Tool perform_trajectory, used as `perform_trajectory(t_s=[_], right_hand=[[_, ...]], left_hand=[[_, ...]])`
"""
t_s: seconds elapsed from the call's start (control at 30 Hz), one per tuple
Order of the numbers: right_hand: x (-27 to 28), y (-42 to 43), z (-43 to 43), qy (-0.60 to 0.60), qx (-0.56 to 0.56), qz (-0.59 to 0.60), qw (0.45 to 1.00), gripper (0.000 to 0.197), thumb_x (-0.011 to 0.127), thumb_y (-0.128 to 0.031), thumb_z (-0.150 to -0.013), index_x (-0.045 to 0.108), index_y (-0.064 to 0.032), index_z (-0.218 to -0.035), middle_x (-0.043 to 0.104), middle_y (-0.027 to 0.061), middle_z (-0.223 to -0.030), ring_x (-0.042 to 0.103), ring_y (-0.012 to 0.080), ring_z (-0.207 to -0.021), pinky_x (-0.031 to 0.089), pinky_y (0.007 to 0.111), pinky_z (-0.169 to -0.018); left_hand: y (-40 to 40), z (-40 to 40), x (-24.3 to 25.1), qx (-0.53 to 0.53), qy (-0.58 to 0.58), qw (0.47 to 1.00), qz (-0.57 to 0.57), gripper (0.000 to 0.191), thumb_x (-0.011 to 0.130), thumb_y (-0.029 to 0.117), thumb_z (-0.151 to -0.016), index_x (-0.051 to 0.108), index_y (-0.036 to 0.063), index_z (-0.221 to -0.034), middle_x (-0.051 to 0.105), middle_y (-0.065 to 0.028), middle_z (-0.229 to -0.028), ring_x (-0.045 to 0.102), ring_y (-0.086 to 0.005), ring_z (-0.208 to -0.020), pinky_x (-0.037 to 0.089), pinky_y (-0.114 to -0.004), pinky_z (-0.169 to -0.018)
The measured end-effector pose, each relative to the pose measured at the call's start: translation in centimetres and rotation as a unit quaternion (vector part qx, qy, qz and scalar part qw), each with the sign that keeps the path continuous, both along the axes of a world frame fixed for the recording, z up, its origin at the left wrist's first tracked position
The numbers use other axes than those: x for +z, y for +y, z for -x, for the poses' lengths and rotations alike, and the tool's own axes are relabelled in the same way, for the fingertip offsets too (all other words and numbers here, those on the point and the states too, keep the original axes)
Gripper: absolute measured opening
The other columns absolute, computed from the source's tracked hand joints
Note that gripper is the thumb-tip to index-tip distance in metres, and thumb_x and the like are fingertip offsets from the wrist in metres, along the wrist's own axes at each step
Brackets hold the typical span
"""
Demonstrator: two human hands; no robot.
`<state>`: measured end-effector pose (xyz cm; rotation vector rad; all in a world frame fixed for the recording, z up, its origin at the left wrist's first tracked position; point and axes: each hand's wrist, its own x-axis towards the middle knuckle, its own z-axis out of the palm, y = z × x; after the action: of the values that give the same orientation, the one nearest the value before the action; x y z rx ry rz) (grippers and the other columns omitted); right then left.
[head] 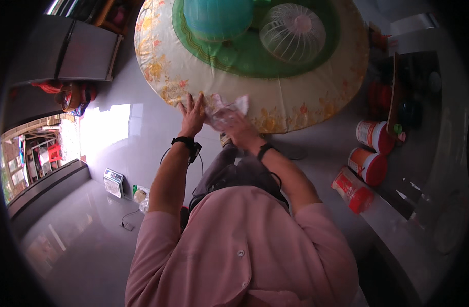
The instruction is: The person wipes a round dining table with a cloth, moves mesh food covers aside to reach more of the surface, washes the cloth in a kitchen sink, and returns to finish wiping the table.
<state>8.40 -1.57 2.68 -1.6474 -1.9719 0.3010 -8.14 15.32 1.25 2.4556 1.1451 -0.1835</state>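
My left hand (193, 117) lies with fingers spread on the near left edge of a round table's floral tablecloth (253, 92). Beside it, my right hand (240, 128) presses a crumpled white and pink cloth (240, 103) against the same edge. The right hand and part of the cloth are blurred. Farther in, a green oval mat or turntable (234, 66) covers the table's middle. On it stand a teal mesh food cover (219, 19) and a translucent white slotted cover (292, 36), basket-like in form.
Red-lidded tubs (366, 167) and a red-capped container (351, 190) stand along the right side. A small box-shaped device (114, 183) and a plastic bottle (144, 205) are on the floor at left. A dark cabinet (84, 51) is at upper left, near a bright doorway (38, 153).
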Motion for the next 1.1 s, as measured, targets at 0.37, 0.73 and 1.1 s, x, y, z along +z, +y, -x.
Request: perform_trajectory(t_s=[0.37,0.73,1.1], right_hand=[[0.2,-14.5,-15.6,-0.106,-0.27,0.077,0.954,0.033,0.048,-0.004,-0.088,0.06,-0.0032,-0.119,0.056,0.0141,-0.128,0.047,0.034,-0.124,0.041,0.043,-0.101],[-0.4,3.2,1.3,-0.125,0.141,-0.012,0.982,0.024,0.058,-0.012,-0.082,0.067,-0.0064,-0.104,0.049,0.0118,-0.138,0.044,0.033,-0.128,0.033,0.045,-0.111],[1.3,-10.1,-8.8,-0.127,0.014,0.077,0.989,0.036,0.051,-0.006,-0.084,0.061,-0.0048,-0.119,0.044,0.0135,-0.143,0.038,0.0301,-0.136,0.029,0.042,-0.114]], left_hand=[[-0.4,-0.5,0.8,0.054,-0.006,0.998,0.01,0.081,0.073,0.025,-0.08,0.029,0.0282,-0.148,0.011,-0.0196,-0.157,0.013,-0.0614,-0.133,0.026,-0.06,-0.11],[0.5,2.6,1.2,-0.032,-0.052,0.998,-0.026,0.064,0.052,-0.003,-0.081,0.046,0.0221,-0.14,0.035,-0.011,-0.15,0.03,-0.0456,-0.136,0.032,-0.046,-0.112],[1.0,4.0,-1.0,-0.031,-0.062,0.995,-0.068,0.068,0.048,-0.008,-0.074,0.051,0.021,-0.135,0.038,-0.0111,-0.148,0.032,-0.046,-0.134,0.045,-0.046,-0.102]])
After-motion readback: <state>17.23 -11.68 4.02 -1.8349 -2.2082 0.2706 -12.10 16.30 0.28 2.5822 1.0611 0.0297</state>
